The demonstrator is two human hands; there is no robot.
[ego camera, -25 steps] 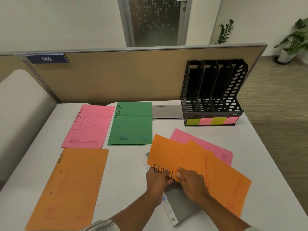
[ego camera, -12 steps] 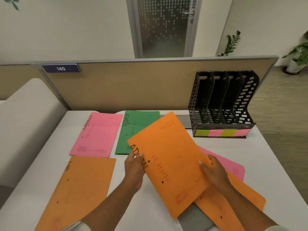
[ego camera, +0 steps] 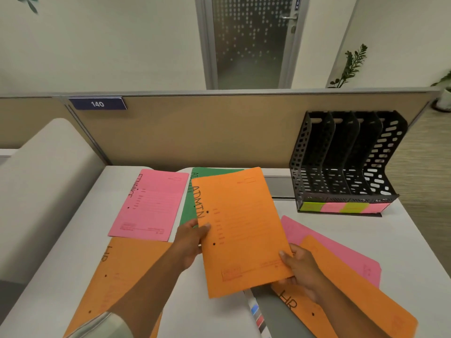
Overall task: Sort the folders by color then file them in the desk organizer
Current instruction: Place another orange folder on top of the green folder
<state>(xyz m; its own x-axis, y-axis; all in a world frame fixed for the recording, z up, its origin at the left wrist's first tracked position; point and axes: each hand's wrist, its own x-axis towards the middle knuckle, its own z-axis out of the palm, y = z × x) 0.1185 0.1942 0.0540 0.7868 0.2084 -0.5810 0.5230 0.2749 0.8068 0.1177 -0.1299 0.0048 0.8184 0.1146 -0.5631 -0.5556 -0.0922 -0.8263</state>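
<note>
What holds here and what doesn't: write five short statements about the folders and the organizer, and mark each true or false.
1. The orange paper folder marked ADMIN is held up off the white desk. True.
2. The black perforated plastic organizer already holds folders. False: its slots look empty.
3. A pink paper folder marked FINANCE lies flat left of the green paper folder. True.
4. The orange paper folder at near right reads FINANCE. False: it reads HR.
5. The organizer's front labels are all blue. False: yellow-green and pink.

Orange ADMIN folder [ego camera: 241, 230] held above the counter [ego camera: 402, 240]

Left hand [ego camera: 189, 242] pinches its left edge, right hand [ego camera: 301, 269] its lower right corner; black desk organizer [ego camera: 346, 162] stands well apart.
</note>
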